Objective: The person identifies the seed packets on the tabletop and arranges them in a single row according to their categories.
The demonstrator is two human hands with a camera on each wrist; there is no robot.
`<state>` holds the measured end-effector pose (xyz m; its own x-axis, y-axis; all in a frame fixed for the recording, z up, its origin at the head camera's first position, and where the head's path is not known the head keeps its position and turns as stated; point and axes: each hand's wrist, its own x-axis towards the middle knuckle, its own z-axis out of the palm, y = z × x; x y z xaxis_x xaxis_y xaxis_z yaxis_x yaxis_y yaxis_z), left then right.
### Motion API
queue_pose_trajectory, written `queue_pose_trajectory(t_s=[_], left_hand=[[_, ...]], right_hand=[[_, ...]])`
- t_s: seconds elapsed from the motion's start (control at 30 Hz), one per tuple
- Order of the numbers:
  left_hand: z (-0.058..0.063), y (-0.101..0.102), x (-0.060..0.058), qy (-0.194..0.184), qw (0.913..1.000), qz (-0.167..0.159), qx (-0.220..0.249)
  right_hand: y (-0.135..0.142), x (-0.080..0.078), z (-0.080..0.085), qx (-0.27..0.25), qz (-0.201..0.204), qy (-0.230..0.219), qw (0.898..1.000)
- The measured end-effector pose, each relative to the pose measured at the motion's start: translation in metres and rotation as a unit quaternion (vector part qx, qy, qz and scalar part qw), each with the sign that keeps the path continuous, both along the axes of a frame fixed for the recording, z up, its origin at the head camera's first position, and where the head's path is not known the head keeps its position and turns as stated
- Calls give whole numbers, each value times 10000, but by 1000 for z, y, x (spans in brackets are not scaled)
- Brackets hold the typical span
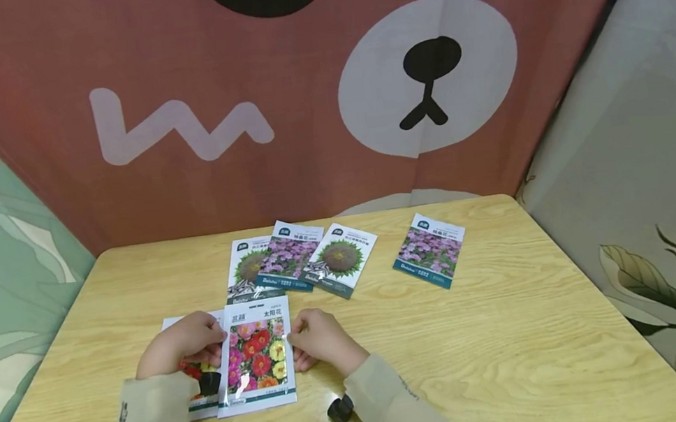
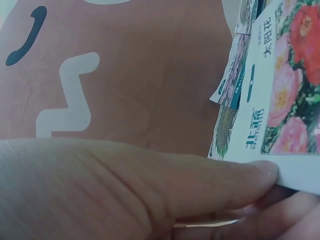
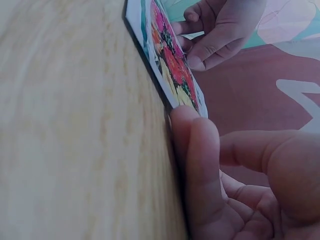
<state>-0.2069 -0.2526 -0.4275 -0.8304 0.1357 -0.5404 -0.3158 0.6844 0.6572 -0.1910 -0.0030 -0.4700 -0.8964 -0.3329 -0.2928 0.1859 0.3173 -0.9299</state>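
Observation:
A seed packet (image 1: 260,358) with red, pink and yellow flowers faces up near the front of the table. My left hand (image 1: 185,344) pinches its left edge, the thumb (image 2: 250,182) lying on the white border and the other fingers beneath. At the opposite edge, my right hand (image 1: 327,342) holds the packet between thumb and fingers; its fingertips (image 3: 204,137) meet the edge low over the wood in the right wrist view. Another flower packet (image 1: 204,412) lies partly under the first one and is mostly covered by the left hand and wrist.
Behind the hands, two sunflower packets (image 1: 346,256) and a purple-flower packet (image 1: 285,253) overlap in a row. A separate purple-flower packet (image 1: 430,250) lies to their right. The wooden table (image 1: 519,343) meets a brown printed cloth (image 1: 299,103) at its far edge.

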Motion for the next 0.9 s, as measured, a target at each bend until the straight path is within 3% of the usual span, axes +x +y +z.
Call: queue_pose_trajectory(t_s=[0.33,0.57,0.9], left_hand=[[-2,2,1,-40,10000,70,-56],[1,4,-1,23,9999,-37,-133],[0,5,1,-21,9996,-139,-253]], right_hand=[[0,1,-1,-17,-45,14,10000],[1,-4,-5,-243,-196,-110,9995],[3,-5,-6,-308,-102,-185,9993]])
